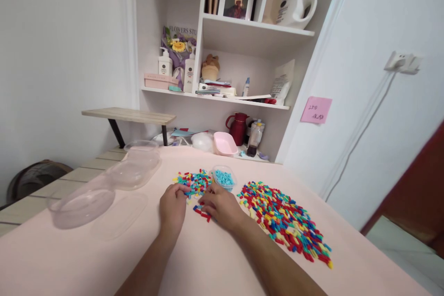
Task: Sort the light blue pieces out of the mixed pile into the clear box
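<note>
My left hand is at the left edge of a small heap of multicoloured plastic pieces, fingers curled and thumb close to the index finger; whatever they pinch is too small to make out. On the right side of this heap, my right hand reaches down with bent fingers, touching a little group of red and blue pieces on the table. Its fingertips are partly hidden. Just behind the right hand stands a clear tub holding light-blue pieces.
A larger spread of mixed pieces lies to the right on the pink-covered table. Clear containers and a clear flat lid are on the left. Behind are a pink tray, a red jug and a bottle.
</note>
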Motion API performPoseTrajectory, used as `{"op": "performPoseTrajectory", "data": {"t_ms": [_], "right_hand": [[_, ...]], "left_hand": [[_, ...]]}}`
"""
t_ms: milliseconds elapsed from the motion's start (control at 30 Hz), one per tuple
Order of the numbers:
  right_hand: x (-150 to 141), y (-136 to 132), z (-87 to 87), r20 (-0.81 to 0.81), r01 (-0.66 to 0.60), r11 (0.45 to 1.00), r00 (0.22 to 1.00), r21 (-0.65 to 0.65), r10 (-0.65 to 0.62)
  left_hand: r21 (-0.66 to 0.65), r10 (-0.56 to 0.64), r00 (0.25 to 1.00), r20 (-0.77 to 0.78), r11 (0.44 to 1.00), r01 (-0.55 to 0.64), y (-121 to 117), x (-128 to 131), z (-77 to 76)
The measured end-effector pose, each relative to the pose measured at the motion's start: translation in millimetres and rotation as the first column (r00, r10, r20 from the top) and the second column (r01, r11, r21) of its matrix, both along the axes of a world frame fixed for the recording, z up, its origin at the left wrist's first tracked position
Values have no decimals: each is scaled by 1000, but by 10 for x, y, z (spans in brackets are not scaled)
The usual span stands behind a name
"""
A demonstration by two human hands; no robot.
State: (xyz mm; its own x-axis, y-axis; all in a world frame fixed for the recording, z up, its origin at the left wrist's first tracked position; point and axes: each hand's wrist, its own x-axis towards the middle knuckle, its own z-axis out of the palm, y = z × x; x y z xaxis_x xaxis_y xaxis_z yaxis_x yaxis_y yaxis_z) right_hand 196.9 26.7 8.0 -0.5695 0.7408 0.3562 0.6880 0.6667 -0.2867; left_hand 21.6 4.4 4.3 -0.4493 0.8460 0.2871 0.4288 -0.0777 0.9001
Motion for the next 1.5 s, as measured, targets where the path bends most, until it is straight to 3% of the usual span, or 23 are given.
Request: {"op": "performPoseTrajectory", "data": {"t_ms": [233,333,500,633,733,900,1000,1100,1200,1400,1500], "right_hand": [[-48,7,-31,-55,-40,996,998,82,44],[27,24,-4,-217,-31,996,975,89,50],[246,101,129,-509,32,997,861,72,9],[371,168,206,-694,72,988,705,-139,-149],[383,183,218,-761,0,927,572,-375,-307],[361,192,203,-800,-83,895,490,-439,-347],[413,246,188,-781,23,904,493,-427,-382],[506,340,145,-754,221,926,538,-306,-377],[588,427,85,-731,325,911,553,-252,-399],[607,422,107,-737,278,914,543,-296,-403],[530,323,163,-703,91,962,665,-258,-252]], "left_hand": [[-10,10,1000,18,1000,-10,11,-4,1],[-17,13,1000,28,1000,-13,16,-9,-4],[-32,13,999,49,999,-12,22,-16,-19],[-35,-5,997,72,999,7,17,-21,-3],[-38,-15,996,85,999,19,15,-27,23],[-84,-13,995,97,996,21,5,-29,60],[-85,-31,993,115,996,41,4,-23,60],[-84,-54,989,140,994,66,19,-19,38],[-90,-71,986,149,992,85,40,-18,10],[-108,-95,984,153,988,113,52,2,4],[-106,-77,988,136,990,91,48,-7,17]]}}
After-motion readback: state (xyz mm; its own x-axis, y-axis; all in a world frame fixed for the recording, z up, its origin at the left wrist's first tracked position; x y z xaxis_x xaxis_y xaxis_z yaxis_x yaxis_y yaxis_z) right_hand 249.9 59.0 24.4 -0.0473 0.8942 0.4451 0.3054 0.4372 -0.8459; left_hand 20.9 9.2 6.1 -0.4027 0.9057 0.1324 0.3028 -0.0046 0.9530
